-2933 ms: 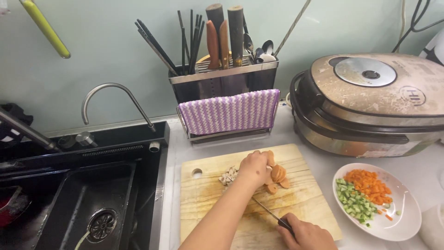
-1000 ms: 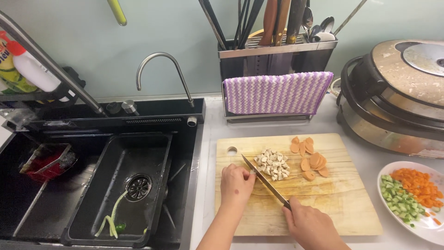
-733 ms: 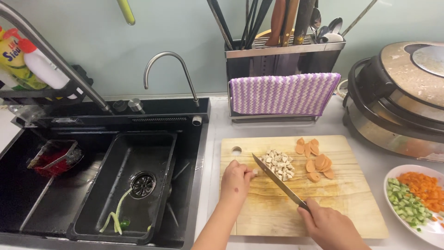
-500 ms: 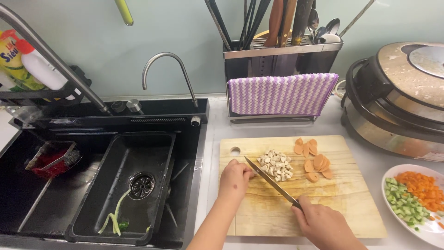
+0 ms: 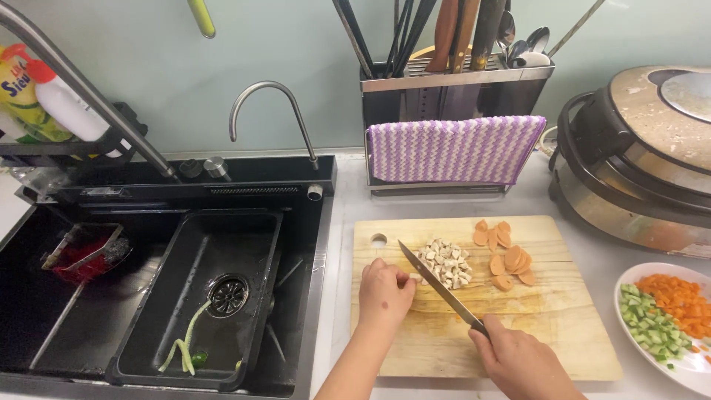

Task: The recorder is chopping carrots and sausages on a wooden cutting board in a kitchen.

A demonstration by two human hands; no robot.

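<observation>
Right hand (image 5: 518, 359) grips knife (image 5: 437, 281), blade slanting up-left; pale cubes (image 5: 444, 263) just right of blade; left hand (image 5: 385, 290) curled, holds nothing, touching blade's left side.

I'm standing in a home kitchen. A black sink (image 5: 200, 296) with a curved tap (image 5: 270, 111) sits to the left, vegetable scraps near its drain. On the counter to the right lies a wooden cutting board (image 5: 548, 326), and on the far side a rack of knives and utensils (image 5: 455, 81) with a purple cloth (image 5: 455, 148) draped over it. Far right stands a rice cooker (image 5: 644, 163), and near it a plate of chopped vegetables (image 5: 666, 311).
</observation>
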